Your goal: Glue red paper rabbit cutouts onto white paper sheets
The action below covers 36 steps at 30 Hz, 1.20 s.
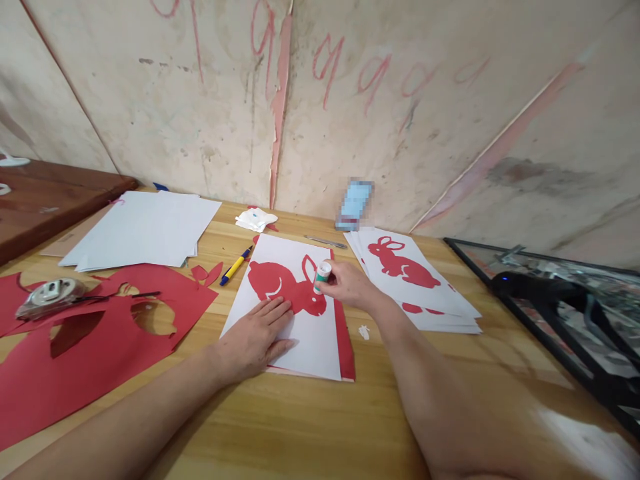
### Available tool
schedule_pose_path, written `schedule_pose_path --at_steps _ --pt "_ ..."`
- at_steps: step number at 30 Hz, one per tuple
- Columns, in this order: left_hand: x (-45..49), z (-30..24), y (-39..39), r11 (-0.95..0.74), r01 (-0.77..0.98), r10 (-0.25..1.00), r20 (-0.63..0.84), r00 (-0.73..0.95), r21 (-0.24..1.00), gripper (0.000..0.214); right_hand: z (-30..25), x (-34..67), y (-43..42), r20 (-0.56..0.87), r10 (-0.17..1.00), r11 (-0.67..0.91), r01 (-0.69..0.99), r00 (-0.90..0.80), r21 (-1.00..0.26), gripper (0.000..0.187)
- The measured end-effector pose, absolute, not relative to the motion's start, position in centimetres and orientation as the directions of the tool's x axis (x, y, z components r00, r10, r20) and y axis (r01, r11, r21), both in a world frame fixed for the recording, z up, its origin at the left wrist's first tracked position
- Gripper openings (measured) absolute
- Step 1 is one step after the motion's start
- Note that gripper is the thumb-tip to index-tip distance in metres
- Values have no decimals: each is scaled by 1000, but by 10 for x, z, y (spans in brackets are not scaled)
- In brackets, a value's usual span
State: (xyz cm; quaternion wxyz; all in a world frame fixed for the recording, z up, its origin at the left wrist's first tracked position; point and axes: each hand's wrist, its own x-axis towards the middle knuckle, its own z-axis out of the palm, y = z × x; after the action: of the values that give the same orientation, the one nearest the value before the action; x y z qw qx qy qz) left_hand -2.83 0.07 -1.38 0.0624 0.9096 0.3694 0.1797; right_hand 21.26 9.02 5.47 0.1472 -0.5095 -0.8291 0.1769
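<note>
A red paper rabbit [270, 279] lies on a white sheet [320, 343], with red paper showing beneath the sheet's right edge. My left hand [260, 333] lies flat with its fingers stretched over the rabbit's lower edge and the sheet. Between the fingers of my right hand [350, 283] is a small white and green glue stick [323, 275], held by the rabbit's head and ear. Whether its tip touches the paper is hidden. A yellow and blue pen [236, 265] lies to the left of the sheet.
Left are red paper offcuts [115, 360], a tape measure [50, 297] and stacked white sheets [140, 230]. Right, another red rabbit [405, 263] lies on white sheets. A phone [355, 203] leans on the wall; a black-framed panel [565, 320] stands far right. A crumpled tissue [255, 219] lies behind.
</note>
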Motion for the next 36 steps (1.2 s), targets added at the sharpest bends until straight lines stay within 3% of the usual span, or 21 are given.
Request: schedule_pose_path --at_steps 6,10,15,23,29,36 --pt "-29 -15 1 -727 637 686 321 653 257 51 62 213 89 115 921 387 842 -372 -376 12" --pt "-27 -8 -3 -751 622 654 382 653 221 50 63 204 80 205 900 434 744 -385 -508 9" --pt "-28 -2 -9 -757 622 634 457 624 202 33 61 177 61 165 836 497 596 -523 -631 8" --pt "-30 -1 -8 -759 607 642 427 637 235 27 59 163 59 66 854 467 706 -516 -532 16" --pt "-32 4 -8 -750 592 659 404 634 296 27 53 177 71 157 895 442 778 -418 -446 14" --pt "-59 10 8 -661 624 743 482 464 417 38 57 167 56 168 863 455 588 -477 -669 10"
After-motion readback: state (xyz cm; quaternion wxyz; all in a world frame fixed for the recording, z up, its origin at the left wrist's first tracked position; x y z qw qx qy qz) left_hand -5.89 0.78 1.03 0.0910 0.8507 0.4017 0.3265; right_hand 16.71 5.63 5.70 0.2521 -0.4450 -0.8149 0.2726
